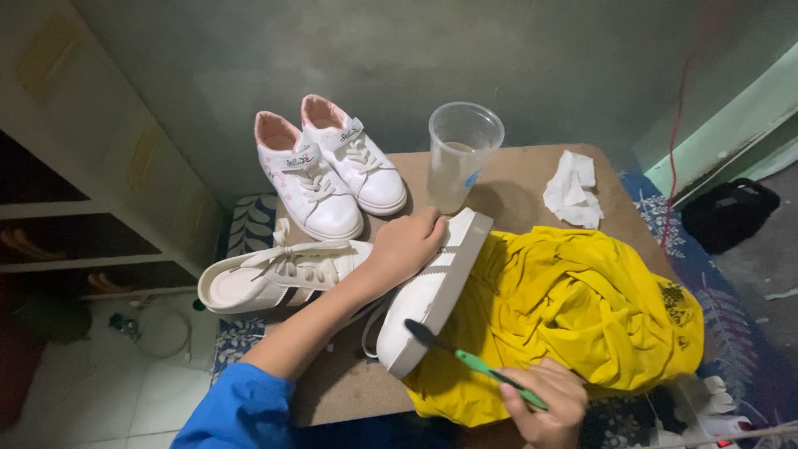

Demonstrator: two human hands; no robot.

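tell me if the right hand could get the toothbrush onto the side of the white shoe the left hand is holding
Probably yes. The right hand grips the green toothbrush, whose bristle end already lies at the shoe's sole edge. The left hand holds the white shoe tilted on the yellow cloth, and nothing lies between them.
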